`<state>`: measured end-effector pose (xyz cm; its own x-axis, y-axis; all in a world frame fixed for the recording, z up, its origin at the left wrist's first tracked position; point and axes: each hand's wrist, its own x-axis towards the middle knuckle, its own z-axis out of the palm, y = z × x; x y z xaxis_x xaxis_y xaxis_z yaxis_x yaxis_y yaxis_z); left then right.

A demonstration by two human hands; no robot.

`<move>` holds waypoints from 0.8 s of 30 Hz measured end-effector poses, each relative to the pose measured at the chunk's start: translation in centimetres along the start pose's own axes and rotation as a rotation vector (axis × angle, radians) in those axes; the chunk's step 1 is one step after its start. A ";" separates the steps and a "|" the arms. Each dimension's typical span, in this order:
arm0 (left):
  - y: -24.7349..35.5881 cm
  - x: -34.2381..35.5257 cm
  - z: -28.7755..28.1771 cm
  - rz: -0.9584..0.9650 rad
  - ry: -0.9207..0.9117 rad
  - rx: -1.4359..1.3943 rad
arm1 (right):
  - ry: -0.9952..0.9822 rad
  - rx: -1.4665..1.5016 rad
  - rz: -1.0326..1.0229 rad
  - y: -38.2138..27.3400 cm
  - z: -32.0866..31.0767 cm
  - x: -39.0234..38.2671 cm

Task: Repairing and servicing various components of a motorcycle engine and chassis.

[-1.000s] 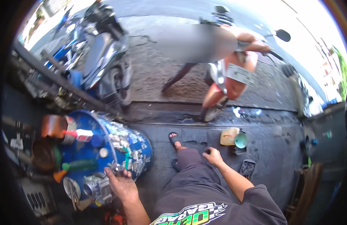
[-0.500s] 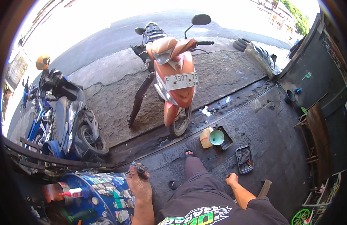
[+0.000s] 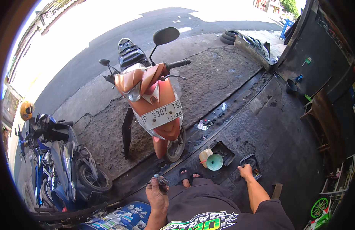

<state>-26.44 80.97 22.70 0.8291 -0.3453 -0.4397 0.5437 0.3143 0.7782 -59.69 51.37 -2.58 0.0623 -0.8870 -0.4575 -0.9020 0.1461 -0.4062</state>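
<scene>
Upright in the fingers of my left hand (image 3: 157, 199) is a small dark metal engine part (image 3: 163, 184) with a lighter top; its exact kind is too small to tell. My right hand (image 3: 245, 171) is closed, low on the right, and whatever its fingers hold is hidden. From this view it overlaps the edge of a shallow black tray (image 3: 257, 174) with dark items inside. An orange scooter (image 3: 148, 86) stands just ahead, its front wheel turned toward me.
A pale jug (image 3: 204, 155) and a green funnel (image 3: 215, 162) sit beside a black pan (image 3: 228, 150). Other motorbikes (image 3: 64, 161) stand at the left, above a blue drum (image 3: 125, 216). Tyres (image 3: 228, 36) lie far off; a wooden bench (image 3: 327, 126) lines the right wall.
My view has shifted, and I have come closer to the scooter. The left hand still holds the metal part. My closed right hand has moved forward and now overlaps the tray.
</scene>
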 end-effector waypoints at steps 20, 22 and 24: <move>-16.9 29.6 34.3 -0.646 -0.422 0.169 | -0.108 0.596 -0.444 -31.6 -17.0 17.4; -20.1 34.0 41.2 -0.675 -0.421 0.129 | -0.061 0.559 -0.462 -33.4 -19.5 24.6; -21.3 37.4 47.1 -0.817 -0.375 -0.042 | -0.037 0.446 -0.537 -36.9 -21.9 30.2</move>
<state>-13.11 19.73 10.77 0.0882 -0.7391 -0.6678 0.9554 -0.1269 0.2667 -33.85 9.62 15.90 0.4722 -0.8724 -0.1263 -0.4812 -0.1351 -0.8661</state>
